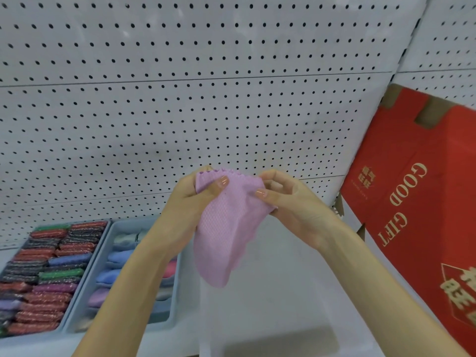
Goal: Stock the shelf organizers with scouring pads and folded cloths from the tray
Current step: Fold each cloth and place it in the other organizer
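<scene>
- I hold a thin pink cloth with a bumpy waffle weave (226,228) up in the air, in front of the white wall full of little holes (206,99).
- My left hand (190,199) pinches the top left corner, with my thumb on the front.
- My right hand (291,207) pinches the top right edge between thumb and fingers.
- The rest of the cloth hangs down loose and open, so it is not folded yet.
- I think this is the folding step, before the cloth goes in.
- Low on the left is a pale blue plastic organizer (33,337) packed with sparkly scouring pads (46,292).
- Just beside it, on its right, a second pale blue organizer (173,305) holds soft folded cloths (113,256) in rows.
- Next I should bring the two corners together, fold the cloth small and flat, then reach down left and tuck it into a gap in the second organizer.
- A big red cardboard box with gold letters (412,202) leans on the right, so I should swing left.
- I cannot make out the tray.
</scene>
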